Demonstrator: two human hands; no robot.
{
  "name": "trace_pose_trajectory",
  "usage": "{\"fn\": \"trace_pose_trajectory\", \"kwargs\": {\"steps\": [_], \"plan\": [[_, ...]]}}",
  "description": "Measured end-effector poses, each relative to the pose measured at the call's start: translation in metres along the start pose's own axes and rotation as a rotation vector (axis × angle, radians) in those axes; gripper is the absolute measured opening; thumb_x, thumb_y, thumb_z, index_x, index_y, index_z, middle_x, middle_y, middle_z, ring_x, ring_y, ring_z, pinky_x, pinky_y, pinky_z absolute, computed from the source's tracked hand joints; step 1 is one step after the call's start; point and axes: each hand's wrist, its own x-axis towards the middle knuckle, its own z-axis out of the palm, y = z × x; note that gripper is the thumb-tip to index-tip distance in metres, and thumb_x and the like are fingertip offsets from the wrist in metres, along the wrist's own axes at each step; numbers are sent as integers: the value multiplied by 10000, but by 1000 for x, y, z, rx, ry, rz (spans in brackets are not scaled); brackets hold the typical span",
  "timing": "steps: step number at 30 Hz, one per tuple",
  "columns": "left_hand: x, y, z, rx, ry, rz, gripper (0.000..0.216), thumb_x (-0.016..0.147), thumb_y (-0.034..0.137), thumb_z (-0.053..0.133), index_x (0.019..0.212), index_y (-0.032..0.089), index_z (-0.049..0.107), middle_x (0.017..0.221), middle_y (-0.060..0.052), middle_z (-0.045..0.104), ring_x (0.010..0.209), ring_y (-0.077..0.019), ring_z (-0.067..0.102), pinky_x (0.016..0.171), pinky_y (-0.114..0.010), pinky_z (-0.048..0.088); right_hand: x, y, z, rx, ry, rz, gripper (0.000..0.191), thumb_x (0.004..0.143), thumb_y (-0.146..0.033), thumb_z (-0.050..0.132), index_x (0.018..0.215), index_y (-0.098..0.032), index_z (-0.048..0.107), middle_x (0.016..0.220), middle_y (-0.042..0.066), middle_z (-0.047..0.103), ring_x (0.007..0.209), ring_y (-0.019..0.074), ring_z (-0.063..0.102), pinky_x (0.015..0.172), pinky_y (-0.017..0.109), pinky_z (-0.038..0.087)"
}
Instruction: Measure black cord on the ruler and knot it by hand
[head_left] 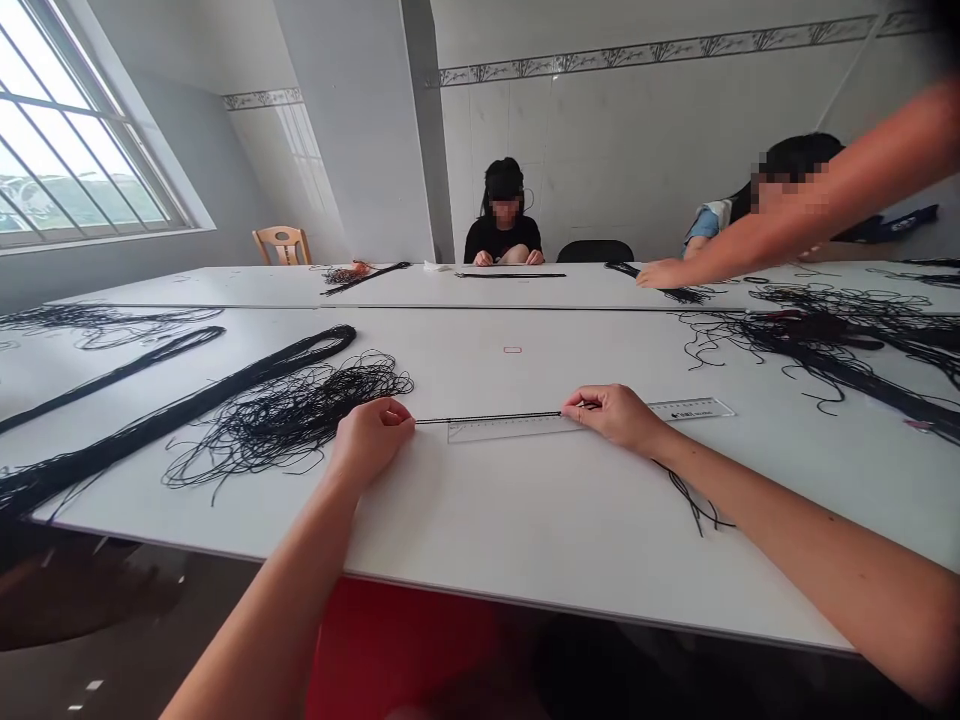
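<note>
A thin black cord (pixel 502 416) is stretched between my hands, along the upper edge of a clear plastic ruler (pixel 510 428) lying on the white table (pixel 480 520). My left hand (pixel 375 430) pinches the cord just left of the ruler's end. With fingertips closed, my right hand (pixel 611 412) grips it over the ruler's middle and hides part of the scale. Loose cord ends (pixel 697 500) come out below my right wrist. Beside my left hand lies a tangled heap of black cords (pixel 292 415).
A long looped bundle of black cords (pixel 187 405) lies at left. More cords (pixel 832 350) spread at right. Another person's arm (pixel 810 215) reaches across the far right. Someone sits opposite (pixel 502 235), and another person (pixel 705 225) is at the far right.
</note>
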Motion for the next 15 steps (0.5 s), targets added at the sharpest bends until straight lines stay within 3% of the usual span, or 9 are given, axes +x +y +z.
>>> {"fn": "trace_pose_trajectory", "kwargs": {"steps": [15], "plan": [[-1,3,0,23,-2,-13,198,618,351,622,769,257,710,697,14,653,593,-154,531,516,-239,366,3,1,0,-23,-17,15,246,764,-468,598,797,-249,705,679,-7,646,633,158,540,572,266,385]]}}
